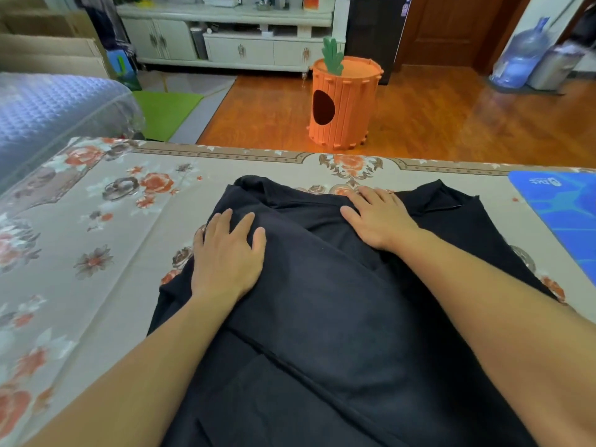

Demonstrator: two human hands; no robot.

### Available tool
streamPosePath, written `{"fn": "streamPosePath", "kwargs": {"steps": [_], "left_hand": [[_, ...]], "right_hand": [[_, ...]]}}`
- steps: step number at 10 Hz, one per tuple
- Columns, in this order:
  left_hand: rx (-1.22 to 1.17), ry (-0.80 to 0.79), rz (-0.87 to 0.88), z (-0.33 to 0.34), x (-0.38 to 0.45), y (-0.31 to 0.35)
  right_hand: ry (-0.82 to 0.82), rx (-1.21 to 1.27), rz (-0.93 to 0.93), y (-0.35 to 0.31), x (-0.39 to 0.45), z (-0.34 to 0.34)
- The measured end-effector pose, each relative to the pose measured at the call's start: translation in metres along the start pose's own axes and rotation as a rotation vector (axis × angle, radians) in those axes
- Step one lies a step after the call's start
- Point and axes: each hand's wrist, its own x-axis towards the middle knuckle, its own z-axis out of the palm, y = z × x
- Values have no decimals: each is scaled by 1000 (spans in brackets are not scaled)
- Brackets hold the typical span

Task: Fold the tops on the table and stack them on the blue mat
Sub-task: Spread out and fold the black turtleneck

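A black top (pixel 322 301) lies spread on the floral tablecloth (pixel 106 227), running from the near edge toward the far side, with creases across its middle. My left hand (pixel 225 253) rests flat on the top's left edge, fingers straight and slightly apart. My right hand (pixel 377 217) lies flat near the top's far edge, by the neckline, fingers straight. The blue mat (pixel 561 208) sits at the table's right edge with nothing on the part in view.
Beyond the table's far edge stands an orange carrot-shaped bin (pixel 342 104) on the wooden floor. A blue quilted sofa arm (pixel 48 114) is at the left. A white cabinet (pixel 232 37) and water jugs (pixel 522 53) line the back.
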Motion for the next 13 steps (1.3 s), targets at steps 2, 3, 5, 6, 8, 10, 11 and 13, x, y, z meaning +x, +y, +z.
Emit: {"fn": "streamPosePath", "kwargs": {"steps": [2, 3, 5, 6, 8, 10, 11, 13], "left_hand": [[63, -27, -91, 0, 1, -1], [88, -45, -122, -13, 23, -2], [106, -142, 86, -32, 90, -24], [155, -239, 141, -33, 112, -29], [417, -231, 9, -51, 139, -55], [294, 49, 159, -33, 119, -20], [193, 57, 286, -17, 96, 10], [283, -206, 112, -5, 97, 22]], "right_hand": [[-85, -2, 39, -9, -4, -12], [1, 24, 45, -4, -12, -19], [-68, -19, 63, 22, -38, -5], [9, -26, 60, 19, -42, 2], [41, -34, 70, 22, -40, 4], [58, -36, 67, 22, -41, 6], [57, -32, 69, 23, -42, 5], [59, -30, 64, 23, -41, 5]]}}
